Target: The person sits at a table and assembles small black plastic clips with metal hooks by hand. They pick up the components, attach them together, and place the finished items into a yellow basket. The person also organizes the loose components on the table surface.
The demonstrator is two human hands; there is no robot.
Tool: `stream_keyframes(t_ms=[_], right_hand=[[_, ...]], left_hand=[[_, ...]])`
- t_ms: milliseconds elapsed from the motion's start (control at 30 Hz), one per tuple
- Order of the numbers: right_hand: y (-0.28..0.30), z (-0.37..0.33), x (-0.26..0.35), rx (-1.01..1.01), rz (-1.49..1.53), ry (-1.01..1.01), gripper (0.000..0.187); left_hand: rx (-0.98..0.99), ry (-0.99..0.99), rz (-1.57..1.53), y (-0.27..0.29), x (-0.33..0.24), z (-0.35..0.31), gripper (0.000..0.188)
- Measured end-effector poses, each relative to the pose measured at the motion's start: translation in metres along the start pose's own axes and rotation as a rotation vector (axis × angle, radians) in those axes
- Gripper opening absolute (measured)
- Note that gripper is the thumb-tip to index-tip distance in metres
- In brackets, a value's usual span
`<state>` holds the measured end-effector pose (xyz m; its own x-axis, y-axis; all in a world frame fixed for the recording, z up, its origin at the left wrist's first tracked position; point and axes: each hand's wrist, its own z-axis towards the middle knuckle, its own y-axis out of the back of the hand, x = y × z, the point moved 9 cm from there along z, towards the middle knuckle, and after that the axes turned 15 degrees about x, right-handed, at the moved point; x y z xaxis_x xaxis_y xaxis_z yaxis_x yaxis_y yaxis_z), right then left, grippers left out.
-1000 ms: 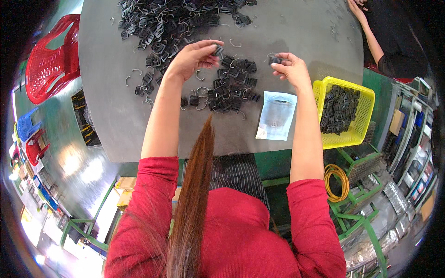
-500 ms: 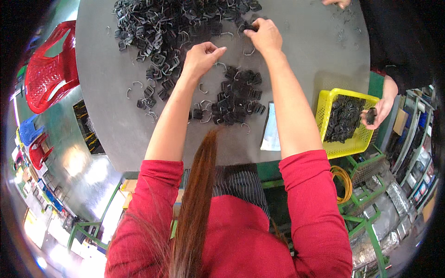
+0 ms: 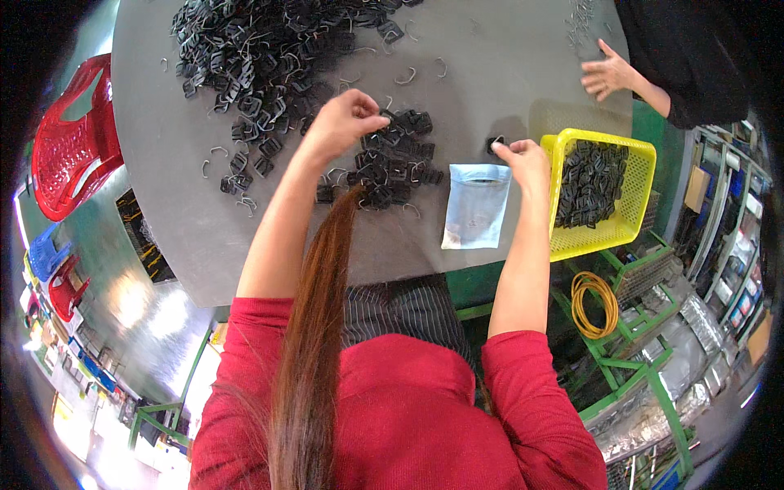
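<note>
My right hand (image 3: 527, 163) pinches a small black plastic clip (image 3: 494, 144) above the table, left of the yellow basket. My left hand (image 3: 347, 124) has its fingers curled together at the upper left of a small heap of black plastic clips (image 3: 396, 167); whatever its fingertips may hold is too small to make out. Beyond it spreads a larger pile of black clips (image 3: 253, 49), with thin metal hooks among them. Several loose metal hooks (image 3: 406, 77) lie on the grey table (image 3: 163, 163). A pale blue pouch (image 3: 476, 208) lies between the small heap and my right forearm.
The yellow basket (image 3: 600, 245), part filled with black clips, sits at the table's right edge. Across from it is a co-worker's spread hand (image 3: 608, 73). A coiled orange hose (image 3: 594, 306) hangs below the basket. Red chairs (image 3: 73, 139) stand at the left.
My right hand has come from the big pile toward the yellow basket with a clip. My left hand stays near the heap. The co-worker's hand has left the basket and is now open.
</note>
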<state>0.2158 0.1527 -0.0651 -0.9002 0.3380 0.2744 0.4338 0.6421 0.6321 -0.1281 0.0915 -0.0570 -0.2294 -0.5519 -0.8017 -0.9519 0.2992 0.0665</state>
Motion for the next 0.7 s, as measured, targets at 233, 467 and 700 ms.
stream_keyframes(t_ms=[233,467,700], right_hand=[[-0.027,-0.008,0.042,0.224,0.382,0.242,0.033],[-0.027,-0.021,0.033,0.284,0.539,0.211,0.027],[-0.018,-0.025,0.013,0.059,0.345,0.240,0.019]], left_hand=[[0.042,-0.058,-0.434,0.015,0.013,-0.012,0.028],[0.099,-0.098,-0.878,-0.027,0.007,0.004,0.026],[-0.338,0.006,0.530,-0.039,-0.028,0.016,0.032]])
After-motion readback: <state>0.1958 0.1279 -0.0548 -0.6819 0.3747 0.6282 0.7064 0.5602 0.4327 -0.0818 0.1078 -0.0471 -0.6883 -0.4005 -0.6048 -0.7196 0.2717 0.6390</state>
